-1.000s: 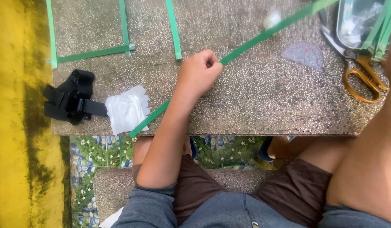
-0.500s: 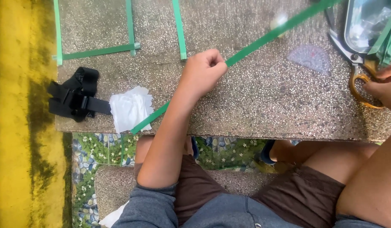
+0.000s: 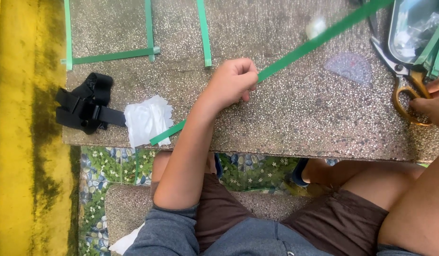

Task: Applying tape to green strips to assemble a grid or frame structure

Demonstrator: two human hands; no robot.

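My left hand (image 3: 233, 80) is closed around a long green strip (image 3: 304, 47) that runs diagonally from the table's front edge near the white paper up to the top right. At the right edge, my right hand (image 3: 430, 102) touches the orange handles of a pair of scissors (image 3: 402, 83) lying on the speckled stone table (image 3: 286, 114). Whether the fingers are through the handles I cannot tell.
Three more green strips (image 3: 110, 54) lie at the back left. A black strap with a buckle (image 3: 84, 104) and a white folded paper (image 3: 146, 118) sit at the front left. A clear protractor (image 3: 350, 66) and a clear tray (image 3: 414, 26) are on the right.
My right hand has come in from the right edge onto the scissors' handles. The left hand stays closed on the green strip.
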